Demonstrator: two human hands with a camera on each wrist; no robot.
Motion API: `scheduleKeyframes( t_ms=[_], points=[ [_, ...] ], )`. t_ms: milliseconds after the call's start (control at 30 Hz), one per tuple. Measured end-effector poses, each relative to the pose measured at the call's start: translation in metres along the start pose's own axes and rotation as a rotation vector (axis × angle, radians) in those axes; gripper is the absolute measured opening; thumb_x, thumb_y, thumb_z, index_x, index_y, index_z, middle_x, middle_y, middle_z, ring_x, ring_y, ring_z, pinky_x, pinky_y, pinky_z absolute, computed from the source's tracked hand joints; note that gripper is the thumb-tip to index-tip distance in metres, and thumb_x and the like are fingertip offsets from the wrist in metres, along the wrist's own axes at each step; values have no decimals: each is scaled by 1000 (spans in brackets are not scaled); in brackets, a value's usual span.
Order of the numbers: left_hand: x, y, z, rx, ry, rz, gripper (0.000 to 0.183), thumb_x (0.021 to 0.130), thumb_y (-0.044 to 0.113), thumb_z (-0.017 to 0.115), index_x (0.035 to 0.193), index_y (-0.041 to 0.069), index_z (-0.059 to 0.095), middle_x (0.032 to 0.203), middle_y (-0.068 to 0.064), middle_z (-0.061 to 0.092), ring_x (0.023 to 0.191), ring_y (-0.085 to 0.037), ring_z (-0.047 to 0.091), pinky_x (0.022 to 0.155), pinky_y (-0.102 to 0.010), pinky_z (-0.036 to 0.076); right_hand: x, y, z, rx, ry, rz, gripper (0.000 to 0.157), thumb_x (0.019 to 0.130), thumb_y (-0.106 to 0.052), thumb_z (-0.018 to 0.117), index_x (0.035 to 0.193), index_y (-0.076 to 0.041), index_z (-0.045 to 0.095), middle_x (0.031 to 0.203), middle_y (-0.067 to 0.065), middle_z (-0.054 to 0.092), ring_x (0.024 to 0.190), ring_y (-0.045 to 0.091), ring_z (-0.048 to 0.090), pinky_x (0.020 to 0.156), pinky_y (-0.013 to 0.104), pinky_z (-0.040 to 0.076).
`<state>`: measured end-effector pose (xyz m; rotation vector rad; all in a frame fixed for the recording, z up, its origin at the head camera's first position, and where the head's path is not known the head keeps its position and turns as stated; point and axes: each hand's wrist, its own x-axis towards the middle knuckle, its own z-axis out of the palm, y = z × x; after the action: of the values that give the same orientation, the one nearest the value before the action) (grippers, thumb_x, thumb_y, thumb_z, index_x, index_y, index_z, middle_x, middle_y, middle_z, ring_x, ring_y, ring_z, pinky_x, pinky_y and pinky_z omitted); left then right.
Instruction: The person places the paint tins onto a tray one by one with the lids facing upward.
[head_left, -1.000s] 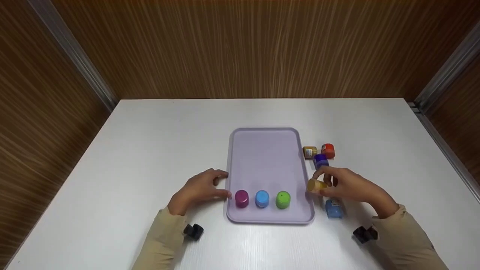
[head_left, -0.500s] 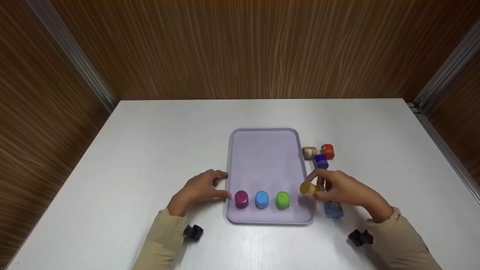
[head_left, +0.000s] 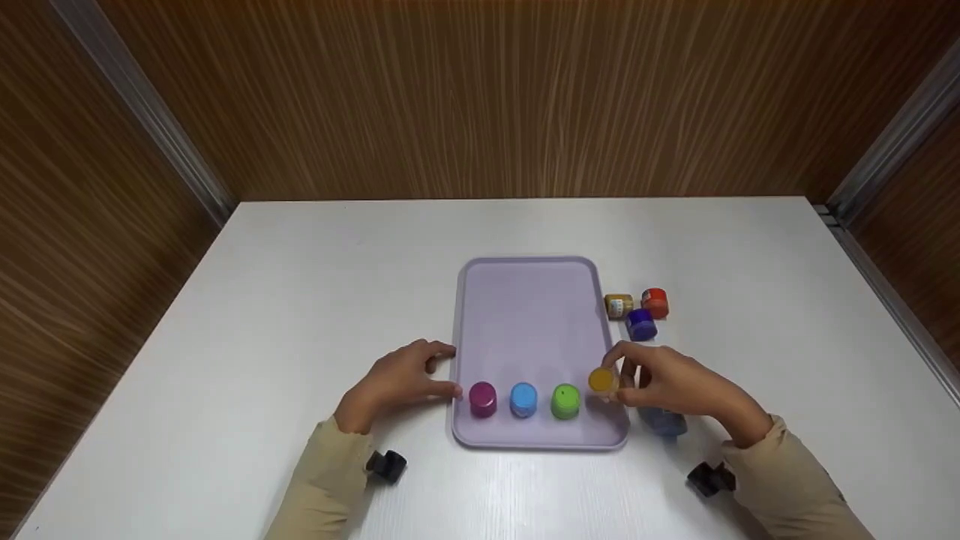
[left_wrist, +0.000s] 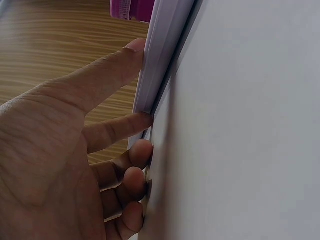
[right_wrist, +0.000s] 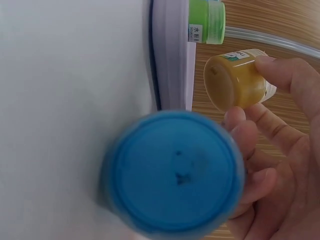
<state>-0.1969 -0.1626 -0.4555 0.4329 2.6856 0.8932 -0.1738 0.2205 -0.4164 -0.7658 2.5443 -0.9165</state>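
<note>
My right hand (head_left: 671, 382) pinches a yellow paint jar (head_left: 601, 379) between thumb and fingers, over the front right part of the lilac tray (head_left: 536, 315). The right wrist view has this jar (right_wrist: 237, 77) tilted and held off the tray. To its left a green paint jar (head_left: 565, 401), a blue paint jar (head_left: 523, 400) and a magenta paint jar (head_left: 483, 399) stand in a row on the tray. My left hand (head_left: 401, 379) rests at the tray's left rim, thumb and fingertips touching it, fingers loosely bent.
Right of the tray lie an ochre paint jar (head_left: 619, 305), a red paint jar (head_left: 655, 303) and a purple paint jar (head_left: 641, 325). Another blue paint jar (head_left: 664, 422), partly hidden under my right hand, looms large in the right wrist view. Wooden panels (head_left: 525, 97) enclose the white table (head_left: 337, 277).
My right hand has carried the yellow paint jar leftward from beside the tray to over it, turning it more upright. The left hand and the other jars have stayed put.
</note>
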Motion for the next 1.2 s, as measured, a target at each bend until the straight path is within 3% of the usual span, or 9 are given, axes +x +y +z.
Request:
scheduleKeyframes(
  t_ms=[633, 1200],
  points=[
    [0, -1, 0, 4, -3, 3, 66, 73, 45, 80, 130, 16, 61, 87, 1, 51, 79, -13, 44, 69, -30, 36, 5, 2, 8, -38, -54, 3, 26, 84, -19, 70, 106, -15, 57, 82, -4, 62, 68, 5, 54, 59, 21, 45],
    [3, 1, 0, -8, -10, -24, 68, 72, 44, 81, 131, 17, 60, 87, 1, 50, 80, -13, 45, 70, -30, 37, 2, -2, 2, -92, -89, 44, 28, 79, -16, 73, 103, -14, 59, 82, -3, 58, 66, 5, 49, 57, 21, 41]
  ],
)
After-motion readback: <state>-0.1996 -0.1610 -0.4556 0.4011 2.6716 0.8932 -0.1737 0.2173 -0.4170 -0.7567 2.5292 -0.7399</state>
